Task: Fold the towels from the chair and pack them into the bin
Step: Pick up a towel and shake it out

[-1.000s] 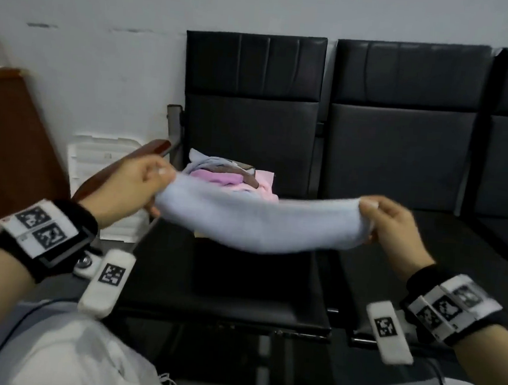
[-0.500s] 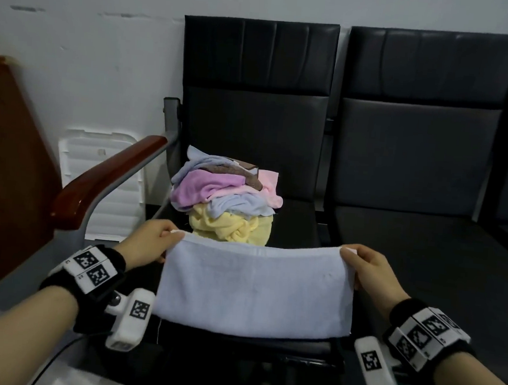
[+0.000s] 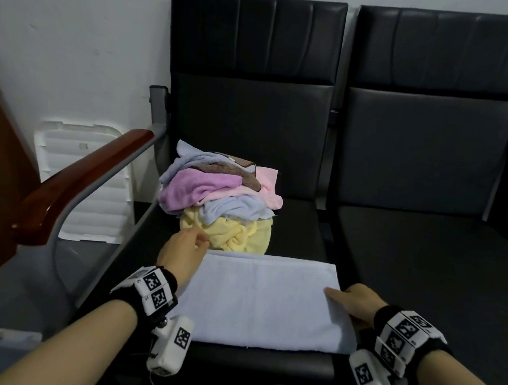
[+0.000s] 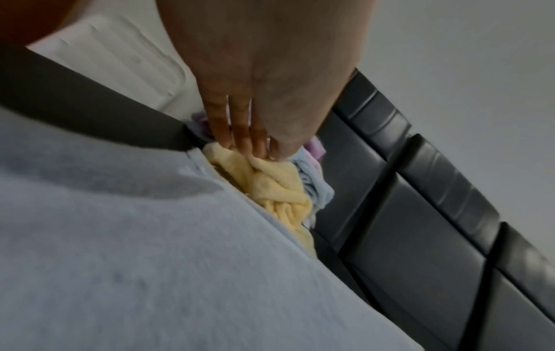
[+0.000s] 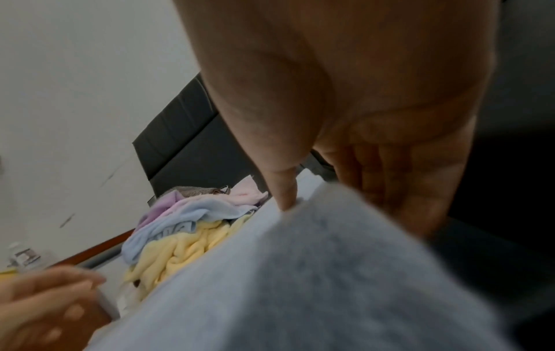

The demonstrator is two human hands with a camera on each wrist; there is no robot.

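A: Starting at the left, the left hand [image 3: 182,255] sits at the far left corner of the flat pale-blue terry towel [image 3: 264,302], which lies spread on the front of the black padded chair seat [image 3: 299,241]. In the left wrist view its fingers [image 4: 240,133] are straight and pressed together, tips touching the crumpled yellow towel [image 3: 232,234] at the bottom of the heap of loose coloured towels [image 3: 216,189]. They pinch nothing.

B: That's my worry. The heap sits just behind the flat towel's far edge. If that hand drags sideways it could snag the yellow one and pull the pile onto the spread cloth.

A: And the right side?

B: The right hand [image 3: 358,305] is at the right edge. In the right wrist view the thumb lies on top and the fingers [image 5: 414,190] go under the hem, so it pinches the edge. Lifting that side while the left corner is unpinned would likely slide the whole towel and give a crooked fold.

A: The bin?

B: I can't make one out for certain.
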